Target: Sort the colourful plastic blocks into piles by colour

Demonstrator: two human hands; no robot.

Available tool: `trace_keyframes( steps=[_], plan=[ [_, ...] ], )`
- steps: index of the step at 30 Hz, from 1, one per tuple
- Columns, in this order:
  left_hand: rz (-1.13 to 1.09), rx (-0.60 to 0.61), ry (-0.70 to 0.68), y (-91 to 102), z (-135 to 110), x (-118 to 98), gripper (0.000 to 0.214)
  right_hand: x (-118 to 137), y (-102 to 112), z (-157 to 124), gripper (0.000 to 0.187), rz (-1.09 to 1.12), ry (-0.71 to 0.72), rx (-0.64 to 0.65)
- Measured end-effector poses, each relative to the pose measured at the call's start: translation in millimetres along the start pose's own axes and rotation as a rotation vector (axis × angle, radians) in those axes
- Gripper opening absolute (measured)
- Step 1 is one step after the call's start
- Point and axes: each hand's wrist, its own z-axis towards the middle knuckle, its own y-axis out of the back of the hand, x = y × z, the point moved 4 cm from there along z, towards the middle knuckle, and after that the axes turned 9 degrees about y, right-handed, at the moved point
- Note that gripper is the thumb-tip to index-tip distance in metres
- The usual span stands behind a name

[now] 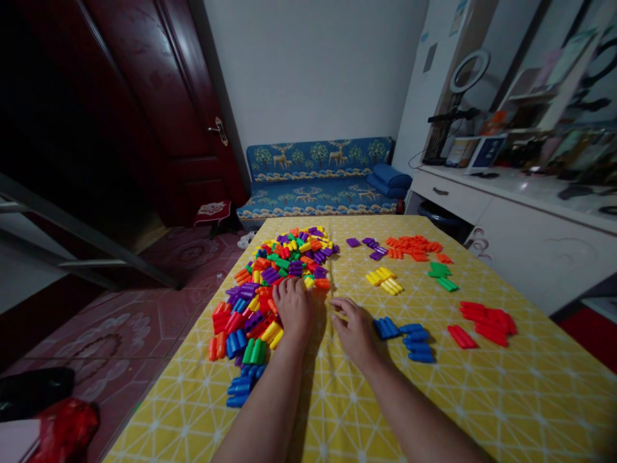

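Observation:
A mixed pile of plastic building pieces (pixel 284 263), shaped like short joined tubes in red, orange, yellow, green, blue and purple, covers the left of the table. My left hand (pixel 293 308) rests on its right edge, fingers loosely spread over red pieces; what lies beneath the palm is hidden. Just to the right, my right hand (pixel 353 326) hovers low over the cloth, with thumb and fingers apart and nothing between them. Nearest to it lie several blue pieces (pixel 385 328). Beyond are single-colour groups: yellow pieces (pixel 384 280), purple pieces (pixel 373 247), orange pieces (pixel 413 245), green pieces (pixel 442 275) and red pieces (pixel 489 321).
A yellow patterned cloth (pixel 332 411) covers the table. Behind it stands a blue sofa (pixel 318 186) against the wall. At right is a white dresser (pixel 525 218) with a ring light (pixel 470 71). A dark red door (pixel 159 96) and a small stool (pixel 212 212) are at left.

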Motion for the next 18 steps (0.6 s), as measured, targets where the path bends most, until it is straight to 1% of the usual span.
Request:
trace_keyframes(
  steps=[3, 5, 8, 10, 12, 14, 18],
  plan=[
    [-0.184, -0.043, -0.086, 6.1, -2.1, -5.4, 0.029, -3.3, -0.4, -1.1, 0.032, 0.097, -0.088, -0.057],
    [-0.321, -0.026, -0.164, 6.0, -5.1, -9.3, 0.031, -3.2, 0.3, -1.6, 0.04, 0.161, -0.114, -0.094],
    [-0.465, 0.06, -0.288, 1.8, -10.2, -16.2, 0.033, -2.4, 1.5, -2.6, 0.049, 0.223, -0.117, -0.117],
    [-0.515, 0.143, -0.365, -1.3, -13.3, -21.4, 0.034, -2.5, 2.0, -3.0, 0.047, 0.243, -0.1, -0.118],
    [-0.529, 0.209, -0.408, -3.0, -15.5, -25.3, 0.034, -3.7, 2.9, -3.1, 0.042, 0.246, -0.092, -0.122],
    [-0.497, 0.238, -0.4, -3.8, -16.2, -26.4, 0.036, -6.7, 4.6, -2.2, 0.037, 0.238, -0.115, -0.13],
    [-0.411, 0.224, -0.281, -6.1, -14.9, -21.3, 0.039, -18.7, 16.1, 7.1, 0.035, 0.198, -0.185, -0.185]
  ],
)
